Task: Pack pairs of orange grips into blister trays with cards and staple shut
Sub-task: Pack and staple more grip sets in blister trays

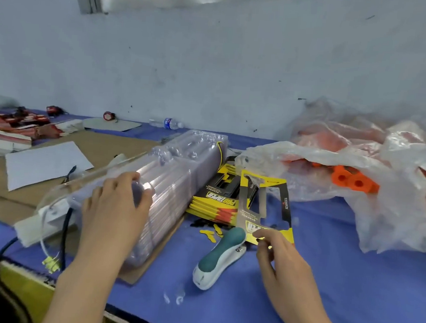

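A long stack of clear blister trays (170, 173) lies on its side across the table's middle. My left hand (116, 204) rests on its near end, fingers curled over the top tray. My right hand (274, 247) pinches the lower edge of a yellow-and-black card (266, 209) and holds it upright. A pile of the same cards (219, 200) lies behind it. Orange grips (350, 181) show through the mouth of a clear plastic bag (395, 201) at the right. A teal-and-white stapler (221, 258) lies on the blue cloth between my hands.
Brown cardboard (101, 142) with a white sheet (46, 163) covers the left of the table. Red-and-white packs (8, 130) are stacked at far left. A water bottle (169, 123) lies by the wall. A white bar with a black cable (46, 219) sits near my left forearm.
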A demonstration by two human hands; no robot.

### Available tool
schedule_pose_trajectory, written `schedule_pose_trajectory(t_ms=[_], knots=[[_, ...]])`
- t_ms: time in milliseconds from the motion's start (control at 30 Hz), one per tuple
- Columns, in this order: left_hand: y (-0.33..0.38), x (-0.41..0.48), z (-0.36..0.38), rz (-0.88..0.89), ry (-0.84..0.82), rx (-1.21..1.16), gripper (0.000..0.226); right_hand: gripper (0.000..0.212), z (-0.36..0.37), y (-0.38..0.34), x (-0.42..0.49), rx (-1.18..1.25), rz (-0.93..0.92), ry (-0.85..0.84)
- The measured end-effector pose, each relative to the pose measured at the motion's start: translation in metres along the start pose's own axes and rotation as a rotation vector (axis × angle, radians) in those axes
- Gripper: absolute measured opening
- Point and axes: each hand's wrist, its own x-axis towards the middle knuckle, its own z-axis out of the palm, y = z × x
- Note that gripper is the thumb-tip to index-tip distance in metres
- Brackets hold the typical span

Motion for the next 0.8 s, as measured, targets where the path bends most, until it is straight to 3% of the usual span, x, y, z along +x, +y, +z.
schedule_pose_trajectory(t_ms=[267, 800], knots=[[-0.001, 0.019, 0.004, 0.014, -0.06, 0.031, 0.046, 0.019, 0.002, 0.007, 0.002, 0.025, 0.018, -0.01], [-0.002, 0.019, 0.013, 0.039, 0.054, -0.039, 0.039, 0.02, 0.002, 0.012, 0.003, 0.087, -0.011, -0.049]])
